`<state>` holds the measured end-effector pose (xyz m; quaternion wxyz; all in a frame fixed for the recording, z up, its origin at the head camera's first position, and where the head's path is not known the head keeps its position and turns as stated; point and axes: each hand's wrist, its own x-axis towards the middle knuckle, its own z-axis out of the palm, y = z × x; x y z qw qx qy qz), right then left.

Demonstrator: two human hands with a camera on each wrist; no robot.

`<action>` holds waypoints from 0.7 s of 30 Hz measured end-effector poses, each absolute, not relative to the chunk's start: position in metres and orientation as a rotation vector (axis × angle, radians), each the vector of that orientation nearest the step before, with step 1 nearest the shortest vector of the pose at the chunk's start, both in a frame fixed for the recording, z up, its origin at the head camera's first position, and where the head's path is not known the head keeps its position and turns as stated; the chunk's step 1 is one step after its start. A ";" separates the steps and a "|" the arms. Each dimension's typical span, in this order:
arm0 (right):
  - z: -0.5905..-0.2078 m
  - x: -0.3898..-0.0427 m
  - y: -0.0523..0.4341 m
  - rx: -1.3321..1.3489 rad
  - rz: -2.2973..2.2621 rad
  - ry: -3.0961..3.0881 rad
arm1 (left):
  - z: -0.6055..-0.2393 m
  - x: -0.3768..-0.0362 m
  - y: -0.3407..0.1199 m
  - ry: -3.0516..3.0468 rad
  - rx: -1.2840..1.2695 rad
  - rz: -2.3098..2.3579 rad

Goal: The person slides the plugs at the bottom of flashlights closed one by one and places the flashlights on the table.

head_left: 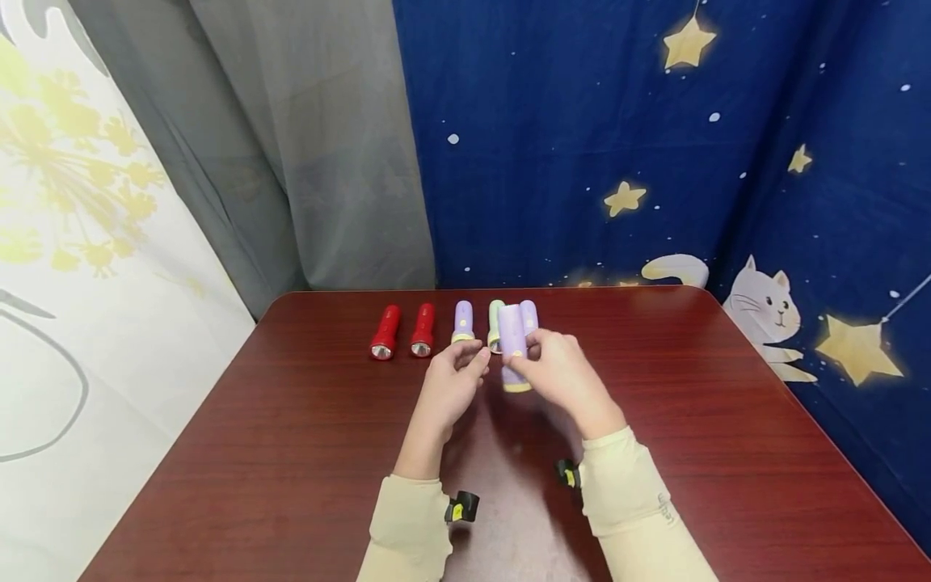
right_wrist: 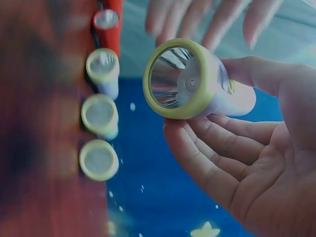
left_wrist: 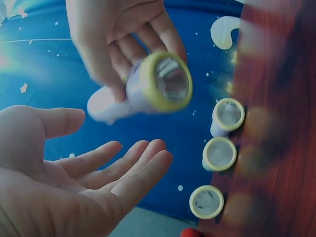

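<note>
My right hand (head_left: 544, 361) grips a pale purple flashlight (head_left: 512, 343) with a yellow-green rim, held just above the dark red table (head_left: 291, 453). The right wrist view shows its lens (right_wrist: 187, 79) facing the camera, with the fingers (right_wrist: 222, 143) curled under the barrel and the thumb on top. My left hand (head_left: 465, 368) hovers beside it, palm (left_wrist: 74, 182) open, fingers relaxed and holding nothing. The held flashlight (left_wrist: 158, 84) hangs above those fingers without touching them.
A row of flashlights lies at the table's far edge: two red ones (head_left: 385, 331) (head_left: 423, 330), a purple one (head_left: 463, 322), a green one (head_left: 495, 319) and another purple one (head_left: 529, 314). Blue starry cloth and grey curtain hang behind.
</note>
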<state>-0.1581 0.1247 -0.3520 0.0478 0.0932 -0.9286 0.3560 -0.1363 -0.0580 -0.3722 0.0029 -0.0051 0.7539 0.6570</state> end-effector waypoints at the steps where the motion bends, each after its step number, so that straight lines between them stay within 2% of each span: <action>1: -0.350 -0.164 0.130 0.278 1.064 -2.837 | -0.373 -0.136 -0.060 2.371 -0.016 2.054; 10: -0.342 -0.226 0.177 0.158 0.987 -2.936 | -0.379 -0.135 -0.082 2.502 -0.069 1.933; 16: -0.354 -0.273 0.195 0.050 0.949 -3.021 | -0.380 -0.137 -0.091 2.523 -0.111 1.904; 21: -0.364 -0.294 0.199 -0.039 0.929 -3.106 | -0.382 -0.138 -0.094 2.515 -0.130 1.901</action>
